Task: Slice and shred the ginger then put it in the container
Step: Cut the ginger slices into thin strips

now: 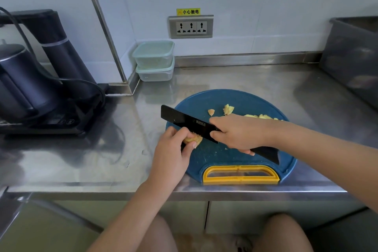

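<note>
Our left hand pins the ginger at the board's left edge, fingers curled round to steady it | right hand grips the knife against it (mid-slice, we judge) | cut pieces lie beyond | containers stacked far back, open worktop between.

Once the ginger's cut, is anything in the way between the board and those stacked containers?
Nothing visible stands on the counter between the cutting board and the stacked containers. Both have their lids on, though.
</note>
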`<state>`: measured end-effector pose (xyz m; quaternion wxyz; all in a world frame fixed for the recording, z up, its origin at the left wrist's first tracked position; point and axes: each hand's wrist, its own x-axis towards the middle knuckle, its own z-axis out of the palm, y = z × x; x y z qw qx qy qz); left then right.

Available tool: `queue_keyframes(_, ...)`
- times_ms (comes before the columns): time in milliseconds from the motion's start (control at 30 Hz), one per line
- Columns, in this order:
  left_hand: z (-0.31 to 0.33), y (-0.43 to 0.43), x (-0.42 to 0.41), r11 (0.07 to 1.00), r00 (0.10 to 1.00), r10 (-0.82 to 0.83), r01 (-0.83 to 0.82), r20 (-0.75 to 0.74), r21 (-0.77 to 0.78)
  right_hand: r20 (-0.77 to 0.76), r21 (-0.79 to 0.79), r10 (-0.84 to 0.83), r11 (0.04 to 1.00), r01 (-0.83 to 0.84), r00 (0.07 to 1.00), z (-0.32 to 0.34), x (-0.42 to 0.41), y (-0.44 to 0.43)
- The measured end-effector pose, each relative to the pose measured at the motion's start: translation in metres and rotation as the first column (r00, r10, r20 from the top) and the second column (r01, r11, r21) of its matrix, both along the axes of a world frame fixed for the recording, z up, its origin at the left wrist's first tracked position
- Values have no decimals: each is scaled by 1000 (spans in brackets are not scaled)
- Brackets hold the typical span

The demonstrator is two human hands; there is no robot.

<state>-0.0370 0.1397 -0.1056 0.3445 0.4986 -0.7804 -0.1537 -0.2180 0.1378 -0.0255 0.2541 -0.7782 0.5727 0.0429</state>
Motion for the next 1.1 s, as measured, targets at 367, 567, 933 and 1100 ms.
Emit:
queue_keyframes(367, -4, -3, 1, 999, 998, -38, 37, -57, -16, -103, -61, 24, 998, -31, 994, -11, 15, -9)
queue_keyframes(567, -6, -3, 1, 999, 997, -40, 38, -63, -36, -83, -42, 19, 999, -23, 996, -16, 17, -12)
queue_keyframes(933, -3, -3, 1, 999, 998, -44, 42, -52, -29, -109, -38, -2, 999, -2, 994, -17, 23, -11)
queue_keyframes(1100, -2, -2, 0, 999, 997, -39, 38, -72, -13, -91, -81, -42, 996, 34, 995, -22, 27, -8)
